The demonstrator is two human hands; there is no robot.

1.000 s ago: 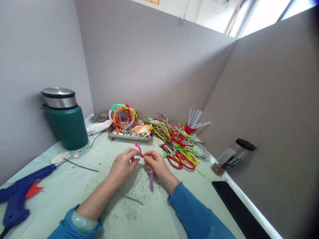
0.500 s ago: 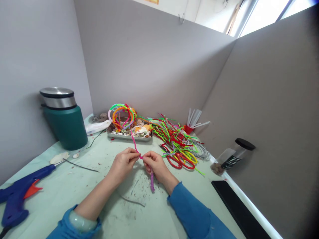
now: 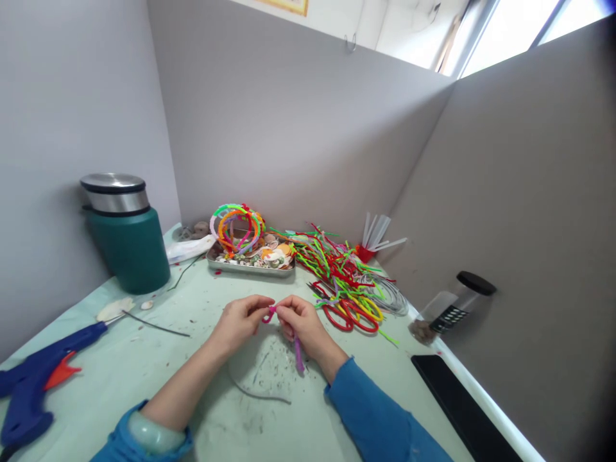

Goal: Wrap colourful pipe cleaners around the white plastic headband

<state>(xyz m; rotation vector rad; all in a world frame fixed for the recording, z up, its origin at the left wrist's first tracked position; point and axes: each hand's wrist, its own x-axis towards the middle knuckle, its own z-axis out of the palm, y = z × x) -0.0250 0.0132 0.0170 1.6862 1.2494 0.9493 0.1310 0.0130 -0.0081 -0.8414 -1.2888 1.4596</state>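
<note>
Between my fingertips is a pink pipe cleaner (image 3: 268, 316), bent into a small loop. My left hand (image 3: 240, 323) pinches it from the left, thumb and forefinger at the loop. Close beside it, my right hand (image 3: 302, 322) grips the pink piece near the loop with closed fingers. A purple pipe cleaner length (image 3: 299, 357) hangs below the right hand; whether it joins the pink one is hidden by the fingers. Under the hands, a thin grey wire (image 3: 262, 396) lies curved on the pale green table cover (image 3: 226, 417).
Behind lie a metal tray (image 3: 250, 269) of buttons and shells with colourful rings (image 3: 235, 228), a pipe-cleaner pile (image 3: 332, 260) and red-handled scissors (image 3: 349, 316). A green flask (image 3: 128, 250) and blue glue gun (image 3: 45, 366) are left; a jar (image 3: 455, 308) and black strip (image 3: 462, 404) right.
The pink pipe cleaner's free end, which stood up above my hands, is now folded down into a small loop. Both hands stay close together, my left fingers shifted slightly.
</note>
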